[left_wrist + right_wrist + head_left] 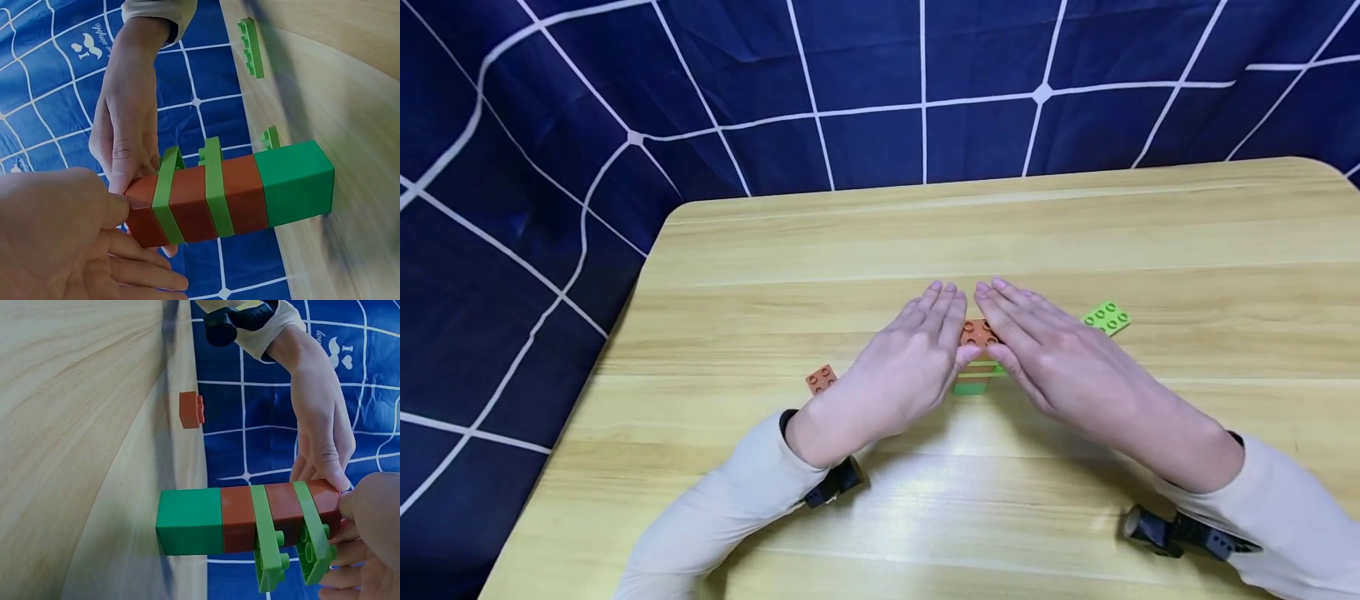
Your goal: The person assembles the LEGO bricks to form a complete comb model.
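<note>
A tower of toy building bricks stands upright on the table, with a green block [297,183] at its base. Above that, red bricks [238,519] alternate with two thin lime plates [267,540] that jut out toward the right-hand side. My left hand [904,367] lies along the tower's left side, fingers straight, thumb touching the top red brick [977,333]. From the right, my right hand [1060,362] mirrors it with straight fingers and its thumb at the same brick. The two sets of fingertips lean toward each other beyond the tower.
A loose red brick [821,379] lies left of my left wrist. Beyond my right hand is a loose lime plate [1107,318]. Another lime piece [270,138] shows behind the tower in the left wrist view. A blue gridded cloth [872,83] hangs behind the wooden table [775,250].
</note>
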A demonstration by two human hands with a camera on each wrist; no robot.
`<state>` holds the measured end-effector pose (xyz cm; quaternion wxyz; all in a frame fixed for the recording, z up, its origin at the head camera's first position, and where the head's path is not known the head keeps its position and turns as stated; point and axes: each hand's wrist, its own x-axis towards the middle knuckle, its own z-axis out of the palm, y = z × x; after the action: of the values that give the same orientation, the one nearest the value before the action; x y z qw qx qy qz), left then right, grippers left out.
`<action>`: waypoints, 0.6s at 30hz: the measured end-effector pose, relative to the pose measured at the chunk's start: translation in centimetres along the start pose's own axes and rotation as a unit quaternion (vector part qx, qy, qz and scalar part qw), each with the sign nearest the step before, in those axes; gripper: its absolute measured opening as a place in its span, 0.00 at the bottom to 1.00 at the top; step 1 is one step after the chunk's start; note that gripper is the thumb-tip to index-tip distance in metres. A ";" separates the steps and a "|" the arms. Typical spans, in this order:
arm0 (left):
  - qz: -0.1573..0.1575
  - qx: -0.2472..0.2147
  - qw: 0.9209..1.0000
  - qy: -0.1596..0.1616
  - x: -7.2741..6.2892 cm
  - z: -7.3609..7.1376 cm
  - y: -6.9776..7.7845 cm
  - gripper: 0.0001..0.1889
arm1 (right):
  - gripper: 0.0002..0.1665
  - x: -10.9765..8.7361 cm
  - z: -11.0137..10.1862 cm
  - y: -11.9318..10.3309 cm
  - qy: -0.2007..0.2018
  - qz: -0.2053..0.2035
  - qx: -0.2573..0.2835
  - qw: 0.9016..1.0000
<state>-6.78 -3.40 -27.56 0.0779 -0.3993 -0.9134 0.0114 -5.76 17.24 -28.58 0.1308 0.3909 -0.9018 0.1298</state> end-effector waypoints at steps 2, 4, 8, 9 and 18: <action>-0.004 -0.012 1.000 -0.012 0.1 -0.1 0.0 0.31 | 0.32 -0.1 -0.1 0.0 -0.009 0.005 0.004 1.000; -0.008 -0.023 1.000 -0.020 0.1 -0.1 0.0 0.32 | 0.32 -0.1 -0.2 0.1 -0.016 0.008 0.008 1.000; -0.012 -0.036 0.999 -0.030 0.3 -0.3 0.0 0.32 | 0.34 -0.1 -0.7 0.4 -0.028 0.018 0.013 0.999; -0.012 -0.038 0.999 -0.030 0.3 -0.3 -0.1 0.32 | 0.34 -0.1 -0.8 0.5 -0.032 0.021 0.014 0.999; -0.015 -0.034 0.999 -0.033 0.4 -0.4 0.1 0.32 | 0.32 -1.8 -1.4 2.7 -0.026 0.037 0.012 0.999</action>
<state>-6.92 -3.08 -27.14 0.0340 -0.3877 -0.9211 -0.0074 -6.39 20.72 -28.21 0.0979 0.3623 -0.9170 0.1352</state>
